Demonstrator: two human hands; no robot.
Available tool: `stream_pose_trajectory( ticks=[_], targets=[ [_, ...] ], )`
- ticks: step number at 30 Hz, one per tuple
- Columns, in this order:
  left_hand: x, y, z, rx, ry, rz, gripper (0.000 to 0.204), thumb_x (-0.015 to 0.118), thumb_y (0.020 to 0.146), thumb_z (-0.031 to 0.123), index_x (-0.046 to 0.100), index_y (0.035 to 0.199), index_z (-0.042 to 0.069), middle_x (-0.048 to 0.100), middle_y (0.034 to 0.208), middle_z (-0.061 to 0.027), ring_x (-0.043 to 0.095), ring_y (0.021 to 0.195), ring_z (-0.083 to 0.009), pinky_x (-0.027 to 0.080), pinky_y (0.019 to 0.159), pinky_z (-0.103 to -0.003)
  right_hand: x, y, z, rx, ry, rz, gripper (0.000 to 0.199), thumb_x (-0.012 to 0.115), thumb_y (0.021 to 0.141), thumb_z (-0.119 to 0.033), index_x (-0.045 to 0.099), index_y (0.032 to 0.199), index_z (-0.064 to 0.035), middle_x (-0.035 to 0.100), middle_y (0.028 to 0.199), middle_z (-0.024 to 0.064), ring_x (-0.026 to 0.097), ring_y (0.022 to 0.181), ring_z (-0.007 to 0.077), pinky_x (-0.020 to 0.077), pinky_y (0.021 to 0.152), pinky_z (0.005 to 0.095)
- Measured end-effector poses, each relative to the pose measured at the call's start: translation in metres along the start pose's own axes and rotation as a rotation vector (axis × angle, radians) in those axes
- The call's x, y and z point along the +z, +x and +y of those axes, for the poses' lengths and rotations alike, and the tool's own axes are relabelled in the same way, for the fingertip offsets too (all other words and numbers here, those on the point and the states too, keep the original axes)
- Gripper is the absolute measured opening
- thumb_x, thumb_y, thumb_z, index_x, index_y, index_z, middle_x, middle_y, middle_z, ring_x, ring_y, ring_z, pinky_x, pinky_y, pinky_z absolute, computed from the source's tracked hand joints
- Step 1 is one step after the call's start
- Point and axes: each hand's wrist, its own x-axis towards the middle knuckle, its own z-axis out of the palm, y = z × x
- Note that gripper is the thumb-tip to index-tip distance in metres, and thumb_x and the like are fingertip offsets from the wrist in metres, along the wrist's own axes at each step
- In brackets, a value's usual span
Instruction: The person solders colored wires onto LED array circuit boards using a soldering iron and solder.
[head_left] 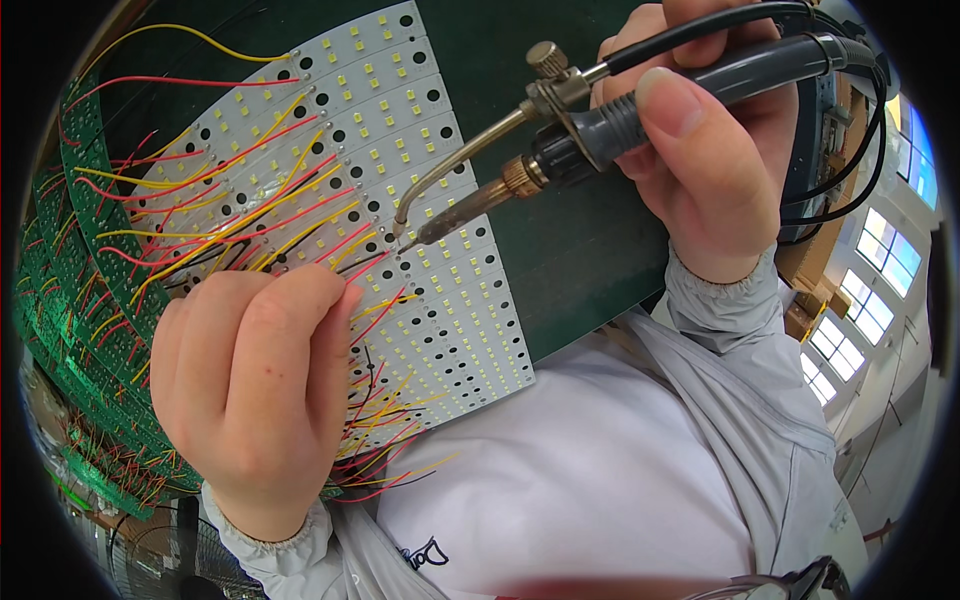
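Note:
My right hand [715,150] is wrapped round the dark grey handle of a soldering iron [600,130], thumb along its top. Beside the iron's barrel runs a thin bent metal feed tube [465,155], clamped on with a knurled screw. Both the iron's tip and the tube's end come down at a row of pads on a white LED board panel [440,265]. My left hand [255,370] is closed over the panel's left part, thumb and forefinger pinching a thin wire [368,262] whose end lies by the iron's tip. The fingers partly hide the wire.
Red, yellow and black wires [230,190] fan leftward from the panel. Several green circuit boards [90,330] with wires are stacked at the left. Beneath the panel is a dark green work surface [570,270]. Black cables [850,200] trail from the iron at upper right.

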Motion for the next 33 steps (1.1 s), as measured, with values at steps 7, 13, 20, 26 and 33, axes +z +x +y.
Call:
stream_pose_trajectory(
  ticks=[7, 13, 20, 26, 33],
  targets=[
    [-0.001, -0.002, 0.002, -0.038, 0.007, -0.013, 0.022, 0.084, 0.075, 0.006, 0.07, 0.092, 0.008, 0.063, 0.08, -0.0057, 0.058, 0.067, -0.024, 0.043, 0.059, -0.036, -0.016, 0.005, 0.011, -0.155, -0.05, -0.208, 0.04, 0.08, 0.077, -0.003, 0.044, 0.094, -0.0084, 0.058, 0.069, 0.0034, 0.045, 0.054, 0.0034, 0.0327, 0.053, 0.0171],
    [0.001, -0.002, 0.001, -0.039, -0.003, -0.004, 0.022, 0.084, 0.075, 0.005, 0.07, 0.092, 0.008, 0.063, 0.08, -0.0056, 0.058, 0.068, -0.0241, 0.043, 0.06, -0.036, -0.002, 0.001, 0.006, -0.052, 0.008, -0.029, 0.042, 0.081, 0.076, -0.003, 0.044, 0.096, -0.0084, 0.057, 0.068, 0.0027, 0.044, 0.054, 0.0033, 0.032, 0.052, 0.0175],
    [0.0, -0.002, 0.002, -0.045, 0.003, -0.001, 0.022, 0.084, 0.075, 0.005, 0.07, 0.091, 0.008, 0.063, 0.079, -0.0056, 0.058, 0.067, -0.024, 0.043, 0.059, -0.036, -0.013, 0.005, 0.008, -0.115, -0.121, -0.199, 0.04, 0.079, 0.075, -0.002, 0.044, 0.094, -0.0083, 0.057, 0.069, 0.0031, 0.045, 0.055, 0.0036, 0.0331, 0.053, 0.0179],
    [0.003, -0.002, -0.001, -0.033, 0.002, 0.001, 0.022, 0.084, 0.075, 0.006, 0.07, 0.092, 0.008, 0.063, 0.079, -0.0056, 0.058, 0.067, -0.0239, 0.043, 0.059, -0.036, -0.008, 0.004, 0.01, -0.108, -0.109, -0.114, 0.04, 0.079, 0.075, -0.002, 0.045, 0.094, -0.0078, 0.057, 0.069, 0.0033, 0.046, 0.056, 0.0041, 0.0345, 0.054, 0.0179],
    [-0.002, 0.0, -0.001, 0.006, -0.004, -0.019, 0.017, 0.079, 0.081, -0.005, 0.067, 0.092, 0.001, 0.063, 0.08, -0.0076, 0.06, 0.066, -0.0199, 0.047, 0.057, -0.031, -0.008, 0.003, 0.008, -0.089, -0.047, -0.156, 0.041, 0.08, 0.076, -0.005, 0.044, 0.095, -0.0093, 0.058, 0.07, 0.0034, 0.046, 0.056, 0.0045, 0.0353, 0.055, 0.0183]
  ],
)
